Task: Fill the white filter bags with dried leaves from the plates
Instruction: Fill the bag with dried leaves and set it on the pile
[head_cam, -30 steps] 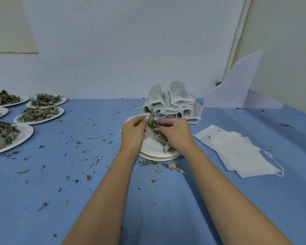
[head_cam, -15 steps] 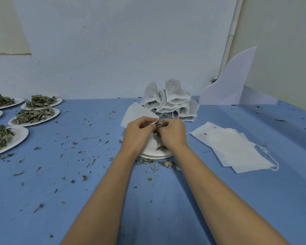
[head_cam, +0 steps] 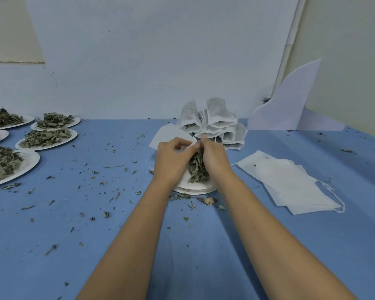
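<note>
My left hand [head_cam: 171, 160] pinches the mouth of a white filter bag [head_cam: 167, 135] that lies flat behind it, over the middle plate [head_cam: 193, 188]. Close beside it, my right hand [head_cam: 214, 159] grips a bunch of dried leaves [head_cam: 197, 169] hanging down onto that plate. The fingertips of both hands meet at the bag's opening. A heap of filled filter bags [head_cam: 212, 126] stands just behind the hands. A stack of flat empty bags [head_cam: 290, 182] lies to the right.
Several plates heaped with dried leaves [head_cam: 46, 136] sit at the far left of the blue table [head_cam: 95, 213]. Leaf crumbs are scattered over the table. A white sheet [head_cam: 290, 105] leans against the wall at the back right.
Both hands have lifted slightly away from the plate toward the bag's mouth. The bunch of leaves now hangs longer below my right hand. The flat bag shows more behind my left hand.
</note>
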`<state>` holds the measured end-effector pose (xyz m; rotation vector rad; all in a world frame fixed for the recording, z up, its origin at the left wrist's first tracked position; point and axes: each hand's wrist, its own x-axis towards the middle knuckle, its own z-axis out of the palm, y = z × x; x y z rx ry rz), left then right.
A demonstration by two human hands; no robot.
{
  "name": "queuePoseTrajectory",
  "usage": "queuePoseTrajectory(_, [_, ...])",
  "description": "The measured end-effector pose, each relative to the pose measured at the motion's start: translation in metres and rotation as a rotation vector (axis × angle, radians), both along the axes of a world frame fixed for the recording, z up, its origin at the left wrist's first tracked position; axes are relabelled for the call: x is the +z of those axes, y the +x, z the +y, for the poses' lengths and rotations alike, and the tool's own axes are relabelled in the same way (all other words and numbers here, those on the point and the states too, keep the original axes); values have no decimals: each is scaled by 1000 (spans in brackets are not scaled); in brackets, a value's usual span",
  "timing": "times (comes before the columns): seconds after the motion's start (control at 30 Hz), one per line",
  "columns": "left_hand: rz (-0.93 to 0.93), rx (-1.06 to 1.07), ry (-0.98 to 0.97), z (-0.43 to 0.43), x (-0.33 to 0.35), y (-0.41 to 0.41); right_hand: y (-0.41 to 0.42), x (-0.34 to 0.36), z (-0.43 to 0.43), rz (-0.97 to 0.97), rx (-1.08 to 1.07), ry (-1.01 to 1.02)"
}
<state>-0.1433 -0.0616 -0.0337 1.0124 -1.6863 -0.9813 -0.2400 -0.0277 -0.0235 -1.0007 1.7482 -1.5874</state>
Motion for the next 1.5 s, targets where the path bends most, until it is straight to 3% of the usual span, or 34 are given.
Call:
queuePoseTrajectory(0.2, [19,19,-5,-1,-2,3,3,9,-2,-185,-11,-52])
queuePoseTrajectory(0.37, [-18,59,-57,1,-3,1,7,7,1,-20,-38,18])
queuePoseTrajectory(0.87, [98,189,-76,4,-1,4,-8,16,9,101,29,-124])
queuePoseTrajectory(1.17, [150,117,5,2,1,7,-15,8,11,452,76,-116])
queuePoseTrajectory(1.3, [166,79,7,4,1,4,-13,4,9,562,-58,-210])
queuePoseTrajectory(1.5, [156,230,-53,3,3,-3,-11,-5,4,882,-63,-217])
